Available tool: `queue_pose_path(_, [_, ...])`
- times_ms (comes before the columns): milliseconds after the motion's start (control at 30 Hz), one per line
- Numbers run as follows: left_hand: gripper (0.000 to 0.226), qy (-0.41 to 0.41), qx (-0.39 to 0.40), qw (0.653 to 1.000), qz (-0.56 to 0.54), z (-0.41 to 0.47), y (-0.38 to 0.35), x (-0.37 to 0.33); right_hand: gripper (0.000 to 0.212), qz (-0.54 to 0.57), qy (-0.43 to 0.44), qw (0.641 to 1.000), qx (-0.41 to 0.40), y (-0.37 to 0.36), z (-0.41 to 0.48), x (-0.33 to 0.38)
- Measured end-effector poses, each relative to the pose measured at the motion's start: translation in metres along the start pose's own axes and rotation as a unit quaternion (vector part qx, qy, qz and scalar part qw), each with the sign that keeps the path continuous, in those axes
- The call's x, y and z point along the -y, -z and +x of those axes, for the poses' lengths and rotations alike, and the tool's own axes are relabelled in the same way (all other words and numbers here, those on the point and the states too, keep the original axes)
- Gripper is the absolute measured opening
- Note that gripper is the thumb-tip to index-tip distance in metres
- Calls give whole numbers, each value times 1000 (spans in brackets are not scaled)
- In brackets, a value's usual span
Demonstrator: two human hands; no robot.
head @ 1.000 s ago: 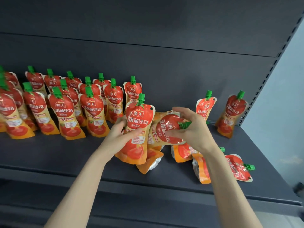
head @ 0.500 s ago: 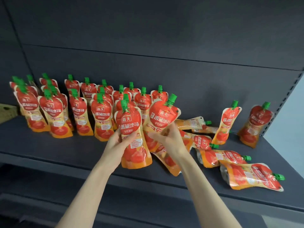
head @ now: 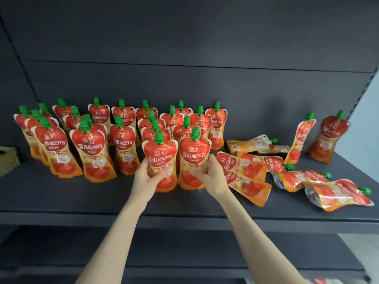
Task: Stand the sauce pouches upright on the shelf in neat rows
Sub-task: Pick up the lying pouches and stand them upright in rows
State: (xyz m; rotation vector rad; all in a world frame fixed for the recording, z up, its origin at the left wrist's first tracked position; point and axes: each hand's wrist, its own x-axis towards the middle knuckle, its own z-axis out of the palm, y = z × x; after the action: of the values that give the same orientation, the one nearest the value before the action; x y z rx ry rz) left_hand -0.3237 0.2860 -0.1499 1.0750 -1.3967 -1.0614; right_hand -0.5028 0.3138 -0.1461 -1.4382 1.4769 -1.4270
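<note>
Left hand (head: 146, 177) grips one upright pouch (head: 161, 158), right hand (head: 207, 174) another (head: 193, 156), side by side at the shelf (head: 102, 201) front. Likely squaring them into a row; the loose pile (head: 266, 173) lies right
</note>
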Motion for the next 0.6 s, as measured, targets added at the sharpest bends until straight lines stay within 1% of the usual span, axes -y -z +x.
queue_pose_path(67, [57, 9, 29, 999, 23, 0, 5, 8, 48, -20, 5, 1000, -1, -3, -4, -1])
queue_pose_path(133, [61, 2, 34, 999, 40, -2, 9, 15, 48, -43, 14, 999, -5, -5, -7, -4])
queue_pose_path(233, [56, -3, 31, 999, 37, 0, 16, 24, 47, -73, 9, 997, -25, -6, -12, -6])
queue_pose_path(333, [52, -10, 39, 997, 66, 4, 21, 26, 47, -83, -1, 996, -31, -8, -14, -6])
queue_pose_path(400, [52, -16, 37, 995, 89, 3, 19, 27, 46, -88, -8, 996, -26, -8, -14, -5])
queue_pose_path(500, [60, -20, 12, 990, 138, -4, 15, 31, 43, -105, -23, 994, -18, -9, -15, -5])
queue_pose_path(600, [67, -44, -46, 979, 194, -12, 12, 35, 47, -139, -15, 990, -27, -7, -21, -6])
